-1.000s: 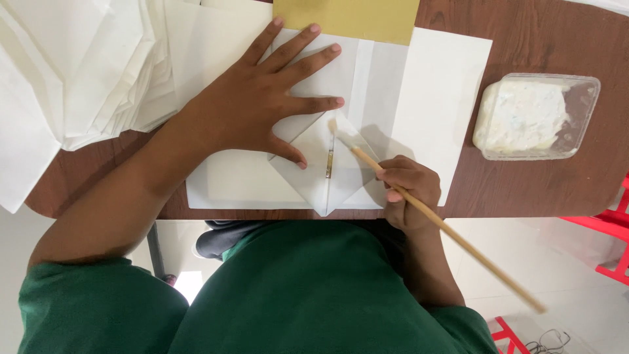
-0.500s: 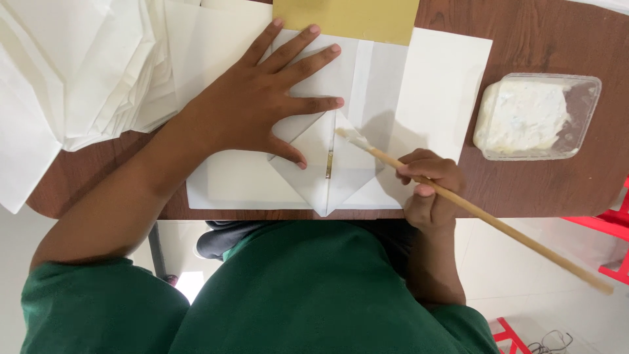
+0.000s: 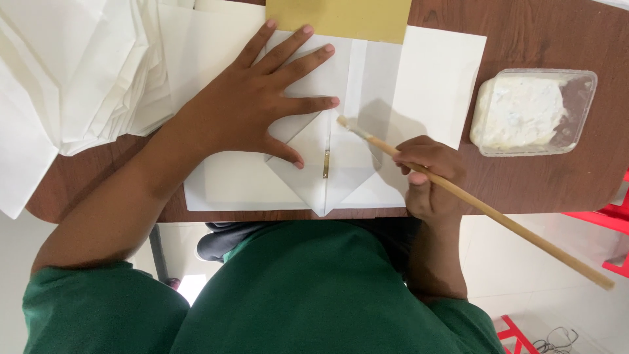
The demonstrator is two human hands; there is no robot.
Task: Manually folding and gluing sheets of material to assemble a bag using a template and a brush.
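My left fingers lie spread, pressing the folded paper flat near the table's front edge. My right hand pinches the brush, tip on a flap. The paper looks thin and light, easily shifted; best held flat by my palm. The paste tub sits by the right edge.

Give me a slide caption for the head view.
Left hand flattens folded white paper while right hand brushes paste with a wooden brush.

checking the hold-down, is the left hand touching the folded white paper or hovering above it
Touching. The head view shows the left hand pressed flat on the folded white paper, fingers spread, thumb tip on the flap's edge, no gap under the palm.
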